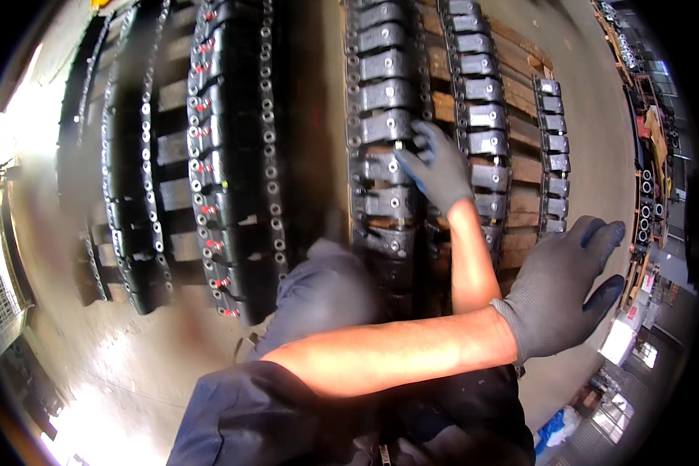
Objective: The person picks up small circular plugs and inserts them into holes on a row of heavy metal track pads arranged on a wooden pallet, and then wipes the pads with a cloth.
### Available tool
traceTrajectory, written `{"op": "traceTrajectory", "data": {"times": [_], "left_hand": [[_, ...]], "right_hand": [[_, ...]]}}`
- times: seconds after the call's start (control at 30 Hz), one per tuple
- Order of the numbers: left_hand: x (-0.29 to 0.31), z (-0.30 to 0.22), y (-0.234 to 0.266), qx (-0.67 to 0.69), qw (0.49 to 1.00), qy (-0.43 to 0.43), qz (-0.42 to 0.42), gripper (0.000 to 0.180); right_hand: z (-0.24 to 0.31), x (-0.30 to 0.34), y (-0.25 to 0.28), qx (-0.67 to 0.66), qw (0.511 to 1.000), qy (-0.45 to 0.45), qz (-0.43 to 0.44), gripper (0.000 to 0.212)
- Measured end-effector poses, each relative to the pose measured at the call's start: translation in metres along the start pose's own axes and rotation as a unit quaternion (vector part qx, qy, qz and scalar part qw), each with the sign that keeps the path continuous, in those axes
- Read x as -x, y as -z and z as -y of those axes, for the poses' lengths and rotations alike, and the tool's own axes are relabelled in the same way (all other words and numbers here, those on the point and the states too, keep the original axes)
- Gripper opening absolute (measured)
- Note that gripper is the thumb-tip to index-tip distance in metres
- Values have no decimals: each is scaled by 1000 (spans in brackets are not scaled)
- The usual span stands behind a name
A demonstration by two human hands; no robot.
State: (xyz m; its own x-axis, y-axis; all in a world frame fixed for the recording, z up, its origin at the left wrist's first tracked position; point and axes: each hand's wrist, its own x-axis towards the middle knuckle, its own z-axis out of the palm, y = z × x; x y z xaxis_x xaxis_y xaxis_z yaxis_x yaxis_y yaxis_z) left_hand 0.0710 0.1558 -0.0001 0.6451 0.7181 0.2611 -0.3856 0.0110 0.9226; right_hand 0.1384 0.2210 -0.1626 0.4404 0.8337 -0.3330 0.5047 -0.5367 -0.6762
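Both my hands wear grey gloves. My right hand (444, 172) is at the edge of a black crawler track (386, 120), thumb and forefinger apart beside a gap between two plates. A small pale piece (398, 145) shows in that gap, and I see no grip on it. My left hand (563, 283) reaches across over my right forearm to the right side. Its thumb stands away from the bent fingers, and nothing shows in it; the palm is hidden.
More tracks lie lengthwise: one with red bits (207, 167) at left, another (485, 116) and a shorter one (553, 147) at right. Wooden pallet boards (520, 116) lie under them. My knee (330, 283) is close to the tracks. Loaded shelves (646, 179) stand far right.
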Motion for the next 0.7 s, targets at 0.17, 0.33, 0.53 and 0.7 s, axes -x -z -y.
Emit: {"op": "traceTrajectory", "data": {"times": [0.17, 0.33, 0.53, 0.7], "left_hand": [[6, -7, 2, -75, 997, -23, 14, 56], [21, 2, -11, -131, 982, -67, 120, 59], [42, 2, -37, -236, 903, -233, 272, 58], [38, 25, -30, -318, 834, -304, 334, 49]], "right_hand": [[-60, 100, 52, -293, 956, 7, -29, 55], [-57, 194, 89, -396, 913, -62, -72, 56], [-51, 249, 83, -440, 891, 36, -102, 64], [-59, 327, 75, -460, 866, 115, -156, 73]]}}
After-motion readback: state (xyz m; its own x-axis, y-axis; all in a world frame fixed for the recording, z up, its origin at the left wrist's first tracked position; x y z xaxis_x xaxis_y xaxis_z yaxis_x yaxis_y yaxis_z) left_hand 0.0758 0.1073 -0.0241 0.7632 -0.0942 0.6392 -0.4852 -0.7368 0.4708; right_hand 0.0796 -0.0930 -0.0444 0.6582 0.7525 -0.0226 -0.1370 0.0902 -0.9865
